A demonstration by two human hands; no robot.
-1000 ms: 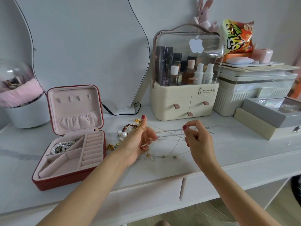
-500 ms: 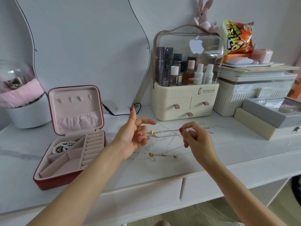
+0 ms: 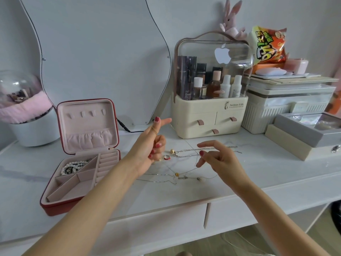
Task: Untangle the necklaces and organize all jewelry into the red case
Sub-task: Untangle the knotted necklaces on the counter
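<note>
The red case lies open at the left, with a pearl bracelet in its back-left compartment. Tangled thin necklaces spread across the white table between my hands, among them a gold shell pendant, a gold bead and a pearl drop. A red-and-white ring lies beside my left hand, which is raised with its index finger stretched out and the other fingers curled; a fine chain seems to run from it. My right hand pinches a fine chain above the tangle.
A cream cosmetics organizer stands just behind the necklaces. A ribbed white box and a grey box are at the right. A mirror with a black cable is behind the case; a domed jar is far left.
My left hand rose off the table and away from the bead bracelets, straightening its index finger. My right hand shifted slightly right and loosened its fingers. The chains are drawn out between the hands.
</note>
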